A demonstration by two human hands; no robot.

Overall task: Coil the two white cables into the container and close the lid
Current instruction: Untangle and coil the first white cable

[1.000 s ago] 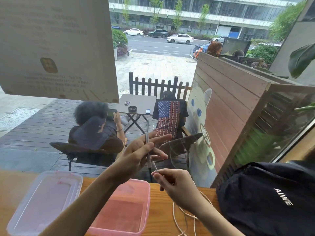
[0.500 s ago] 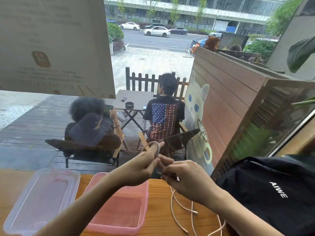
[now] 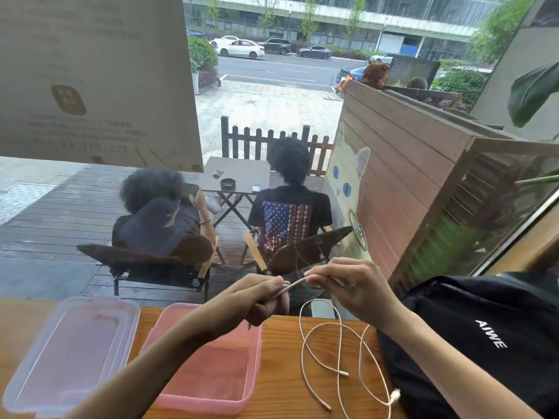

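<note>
Both hands hold one stretch of white cable [image 3: 292,285] above the wooden counter's far edge. My left hand [image 3: 260,297] is closed around its left end; my right hand [image 3: 354,285] pinches it a short way to the right. Loose white cable [image 3: 338,355] hangs from the hands and lies in loops on the counter, with plugs showing near the front. I cannot tell where one cable ends and the other begins. The pink container [image 3: 208,373] stands open below my left forearm. Its clear lid [image 3: 69,355] lies flat to the left.
A black bag [image 3: 484,343] with white letters fills the counter's right side, touching the cable loops. The wooden counter [image 3: 281,358] runs along a window. Outside, two people sit in chairs on a deck.
The hands have lowered and drawn apart, pulling the cable into a short straight stretch between them. The view has tilted down, showing more cable on the counter.
</note>
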